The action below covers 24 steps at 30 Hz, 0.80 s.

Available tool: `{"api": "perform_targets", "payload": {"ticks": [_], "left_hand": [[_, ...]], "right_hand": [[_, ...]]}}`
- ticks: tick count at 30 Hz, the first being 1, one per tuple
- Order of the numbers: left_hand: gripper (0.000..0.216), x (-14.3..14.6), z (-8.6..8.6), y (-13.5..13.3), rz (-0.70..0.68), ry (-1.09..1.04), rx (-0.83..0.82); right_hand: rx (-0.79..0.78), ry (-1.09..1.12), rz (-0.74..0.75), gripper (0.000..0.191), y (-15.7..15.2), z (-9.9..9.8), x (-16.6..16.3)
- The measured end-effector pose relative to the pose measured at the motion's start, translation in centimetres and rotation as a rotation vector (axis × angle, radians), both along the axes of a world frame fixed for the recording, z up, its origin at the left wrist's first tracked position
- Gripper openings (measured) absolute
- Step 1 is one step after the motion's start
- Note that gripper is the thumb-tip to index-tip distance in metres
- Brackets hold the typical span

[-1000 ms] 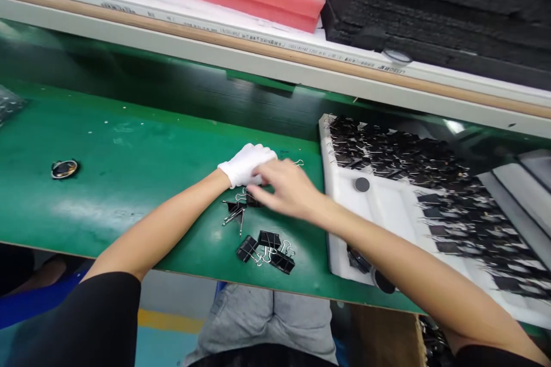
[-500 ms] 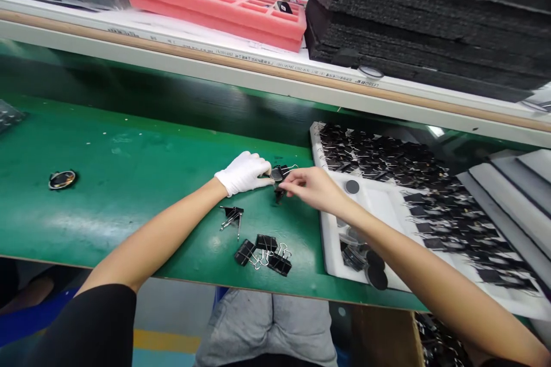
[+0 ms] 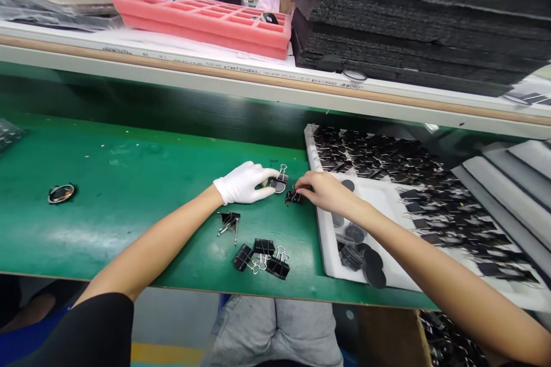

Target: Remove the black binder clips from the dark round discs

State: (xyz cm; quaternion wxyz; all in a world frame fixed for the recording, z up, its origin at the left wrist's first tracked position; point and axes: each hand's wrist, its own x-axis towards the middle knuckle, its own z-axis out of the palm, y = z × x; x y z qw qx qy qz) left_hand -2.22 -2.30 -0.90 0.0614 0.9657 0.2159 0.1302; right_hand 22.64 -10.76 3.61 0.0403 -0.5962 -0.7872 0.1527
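My left hand [image 3: 243,183], in a white glove, rests on the green table [image 3: 129,183] with its fingertips pinching a small dark round part with a binder clip on it [image 3: 279,182]. My bare right hand [image 3: 325,190] is just to the right, fingers closed on a black binder clip [image 3: 293,197] lying on the table. A few loose black binder clips [image 3: 262,255] lie nearer the table's front edge, and one more clip [image 3: 229,220] sits below my left wrist.
A white foam tray [image 3: 387,206] at the right holds several black discs [image 3: 365,252] and many clipped parts [image 3: 387,155]. A dark oval part [image 3: 61,192] lies far left. On the shelf above are a pink foam tray [image 3: 202,17] and stacked black foam [image 3: 430,23]. A person sits beyond.
My right hand drew back to the right from over the left hand and now grips a clip on the table. The left hand stayed with its part.
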Motion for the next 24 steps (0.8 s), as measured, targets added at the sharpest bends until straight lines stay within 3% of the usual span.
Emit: {"api": "perform_targets", "payload": {"ticks": [3,7,12,16,20,22,24], "left_hand": [[0.054,0.3,0.3,-0.3,-0.004,-0.002,0.084],[0.052,0.5,0.5,-0.4,-0.019,0.103,0.129],[0.047,0.2,-0.1,0.0,0.142,0.058,0.189],[0.031,-0.3,-0.3,0.4,0.154,-0.006,0.192],[0.025,-1.4,0.1,0.9,0.164,0.089,0.119],[0.026,-2.0,0.3,1.1,0.214,0.120,0.119],[0.036,-2.3,0.4,1.1,0.251,0.109,0.121]], "right_hand": [[-0.048,0.036,-0.067,0.023,-0.1,-0.3,0.1],[-0.001,-0.003,-0.147,0.021,-0.1,-0.2,-0.3],[0.045,-0.018,-0.289,0.023,0.8,0.2,-1.0],[-0.023,0.100,-0.327,0.023,2.1,0.0,-1.4],[-0.127,0.252,-0.362,0.026,3.4,-0.7,-1.2],[-0.170,0.213,-0.337,0.025,4.0,-0.9,-0.8],[-0.093,0.106,-0.310,0.024,4.7,-1.0,-0.6]]}}
